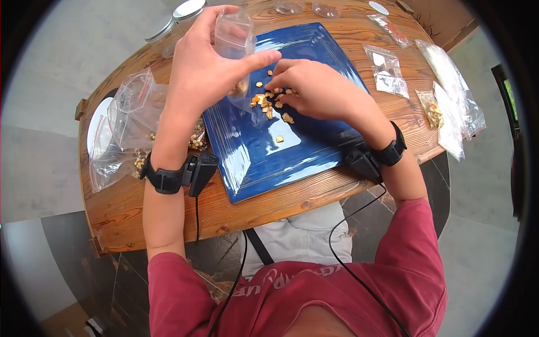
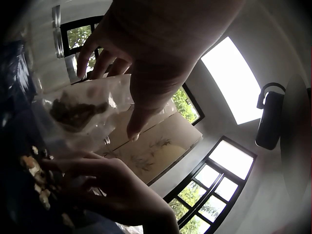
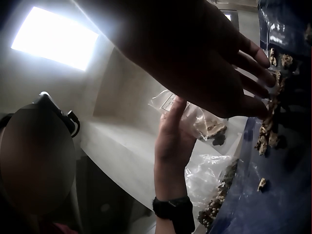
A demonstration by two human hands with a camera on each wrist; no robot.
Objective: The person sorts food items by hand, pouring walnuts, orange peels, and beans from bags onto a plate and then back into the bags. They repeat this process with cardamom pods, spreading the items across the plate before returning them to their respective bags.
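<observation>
My left hand (image 1: 199,70) holds a clear zip bag (image 1: 233,36) upright over the left side of a blue square plate (image 1: 306,160). Several dried pieces show inside the bag (image 2: 78,112), toward its bottom. On the plate, beside the bag, lies a loose cluster of tan and orange dried pieces (image 1: 261,101), with a few single ones apart from it. My right hand (image 1: 323,92) is low over this cluster, palm down. Its fingers (image 3: 253,83) are spread and their tips touch the pieces in the right wrist view.
Left of the plate lie clear bags (image 1: 135,104), some holding mixed beans (image 1: 197,137). Lidded jars (image 1: 190,8) and clear containers (image 1: 327,8) stand at the back. On the right are a small zip bag (image 1: 387,73), a bag of yellowish pieces (image 1: 431,112) and larger plastic bags (image 1: 455,78).
</observation>
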